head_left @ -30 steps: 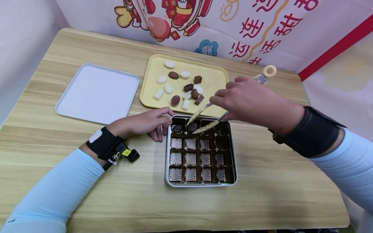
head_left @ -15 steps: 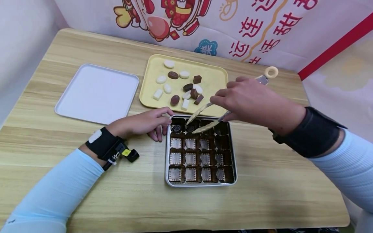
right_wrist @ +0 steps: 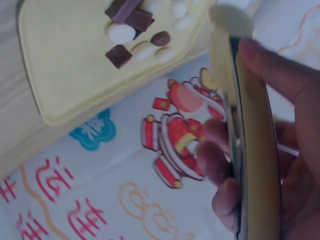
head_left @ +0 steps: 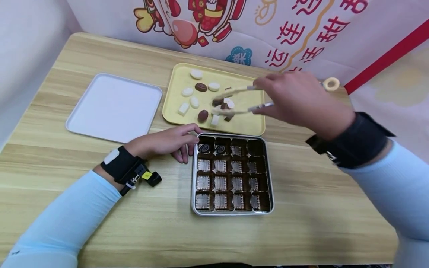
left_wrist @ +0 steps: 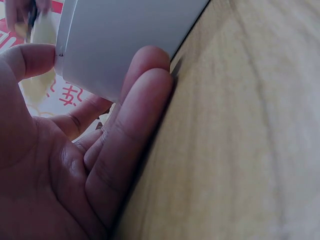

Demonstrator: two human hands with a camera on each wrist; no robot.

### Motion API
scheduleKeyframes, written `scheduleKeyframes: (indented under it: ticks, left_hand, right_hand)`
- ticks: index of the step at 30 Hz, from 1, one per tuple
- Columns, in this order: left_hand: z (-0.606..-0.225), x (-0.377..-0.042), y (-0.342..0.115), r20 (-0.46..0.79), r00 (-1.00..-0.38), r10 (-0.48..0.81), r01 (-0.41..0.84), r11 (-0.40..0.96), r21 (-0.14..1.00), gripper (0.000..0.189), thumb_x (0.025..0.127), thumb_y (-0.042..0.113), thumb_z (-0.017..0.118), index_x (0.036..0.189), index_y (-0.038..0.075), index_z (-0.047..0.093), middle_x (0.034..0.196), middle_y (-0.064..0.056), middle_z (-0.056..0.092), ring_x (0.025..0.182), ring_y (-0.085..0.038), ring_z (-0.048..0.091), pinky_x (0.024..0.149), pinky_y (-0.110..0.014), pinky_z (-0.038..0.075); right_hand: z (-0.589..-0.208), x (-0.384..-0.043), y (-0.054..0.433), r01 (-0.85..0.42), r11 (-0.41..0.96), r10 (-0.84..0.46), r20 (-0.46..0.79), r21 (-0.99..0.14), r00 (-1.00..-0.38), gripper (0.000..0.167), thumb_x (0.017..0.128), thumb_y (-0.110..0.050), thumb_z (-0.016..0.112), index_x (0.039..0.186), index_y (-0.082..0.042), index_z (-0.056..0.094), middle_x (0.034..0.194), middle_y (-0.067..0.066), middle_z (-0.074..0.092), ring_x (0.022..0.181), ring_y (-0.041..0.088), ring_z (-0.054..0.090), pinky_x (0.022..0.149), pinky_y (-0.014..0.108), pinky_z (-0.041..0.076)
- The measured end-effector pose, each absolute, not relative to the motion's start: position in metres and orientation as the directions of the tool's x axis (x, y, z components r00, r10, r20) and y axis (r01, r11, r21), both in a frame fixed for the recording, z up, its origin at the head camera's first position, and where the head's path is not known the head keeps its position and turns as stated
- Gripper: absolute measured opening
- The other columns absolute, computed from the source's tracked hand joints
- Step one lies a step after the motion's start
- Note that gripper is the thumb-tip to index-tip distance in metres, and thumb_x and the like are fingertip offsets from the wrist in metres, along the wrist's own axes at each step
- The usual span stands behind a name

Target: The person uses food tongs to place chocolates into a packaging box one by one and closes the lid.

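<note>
My right hand [head_left: 295,96] grips the tongs [head_left: 236,111], their pale arms apart over chocolates on the yellow tray [head_left: 248,128]. In the right wrist view the thumb and fingers close round the tongs' long handle. My left hand [head_left: 167,141] holds the back left corner of a square tin [head_left: 233,213], with the thumb at the rim and other fingers against the outer wall [left_wrist: 115,45]. Inside the tin is a brown divided insert. Two dark swirl chocolates lie in its back row: one chocolate [head_left: 205,148] in the left corner, another chocolate [head_left: 220,149] beside it.
Several white and brown chocolates, oval and block-shaped, lie on the yellow tray, including a round brown one [head_left: 202,115]. A white tray [head_left: 114,106] stands to its left. Behind the wooden table [head_left: 134,230] hangs a printed backdrop [head_left: 254,33].
My right hand has lifted the tongs out of the tin and moved them back over the yellow tray. The second swirl chocolate now lies released in its compartment. My left hand stays put.
</note>
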State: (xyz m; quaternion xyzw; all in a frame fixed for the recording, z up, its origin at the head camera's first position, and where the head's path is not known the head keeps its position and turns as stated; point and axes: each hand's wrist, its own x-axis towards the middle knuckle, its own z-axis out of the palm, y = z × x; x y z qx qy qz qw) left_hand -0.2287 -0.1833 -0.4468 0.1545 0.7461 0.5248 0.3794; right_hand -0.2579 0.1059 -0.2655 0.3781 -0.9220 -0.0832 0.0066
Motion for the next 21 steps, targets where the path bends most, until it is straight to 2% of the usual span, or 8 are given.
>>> scheduleKeyframes:
  ticks: [3,5,11,16,21]
  left_hand:
    - [-0.445,-0.228,-0.184,-0.407,-0.664,0.628,-0.169,0.404,0.899,0.033,0.107,0.034,0.040,0.135,0.018,0.041,0.104,-0.018,0.063,0.077,-0.029,0.071,0.068,-0.043,0.064]
    - [-0.444,-0.228,-0.184,-0.407,-0.661,0.631,-0.171,0.401,0.900,0.032,0.107,0.034,0.040,0.134,0.017,0.041,0.105,-0.018,0.063,0.077,-0.029,0.071,0.068,-0.043,0.064]
    - [-0.445,-0.226,-0.186,-0.404,-0.656,0.637,-0.174,0.394,0.903,0.031,0.107,0.035,0.041,0.133,0.018,0.043,0.106,-0.017,0.063,0.079,-0.030,0.071,0.070,-0.044,0.064]
    - [-0.445,-0.226,-0.186,-0.397,-0.659,0.639,-0.172,0.385,0.907,0.034,0.107,0.037,0.041,0.136,0.020,0.041,0.105,-0.017,0.062,0.079,-0.030,0.070,0.069,-0.043,0.064]
    - [-0.446,-0.227,-0.187,-0.403,-0.659,0.635,-0.184,0.384,0.905,0.034,0.107,0.035,0.041,0.137,0.020,0.041,0.103,-0.017,0.063,0.076,-0.029,0.071,0.068,-0.042,0.064]
  right_hand:
    - [-0.279,-0.281,0.092,-0.600,0.788,-0.596,-0.075,0.135,-0.800,0.052,0.090,-0.051,0.070,0.109,-0.003,0.061,0.091,0.013,0.067,0.068,0.027,0.061,0.050,0.037,0.049]
    - [-0.289,-0.295,0.083,-0.550,0.828,-0.540,-0.111,0.108,-0.834,0.051,0.092,-0.054,0.065,0.103,-0.004,0.058,0.083,0.009,0.059,0.067,0.024,0.055,0.051,0.033,0.044]
    - [-0.313,-0.326,0.058,-0.470,0.880,-0.454,-0.169,0.065,-0.875,0.052,0.093,-0.058,0.060,0.082,-0.009,0.049,0.068,0.000,0.033,0.059,0.017,0.035,0.050,0.029,0.025]
    - [-0.324,-0.333,0.047,-0.449,0.890,-0.433,-0.159,0.083,-0.887,0.050,0.094,-0.056,0.058,0.077,-0.011,0.045,0.066,-0.002,0.033,0.058,0.017,0.036,0.048,0.029,0.025]
    - [-0.333,-0.335,0.040,-0.448,0.886,-0.432,-0.140,0.122,-0.891,0.054,0.092,-0.061,0.057,0.076,-0.011,0.046,0.063,-0.002,0.036,0.056,0.017,0.040,0.047,0.029,0.028]
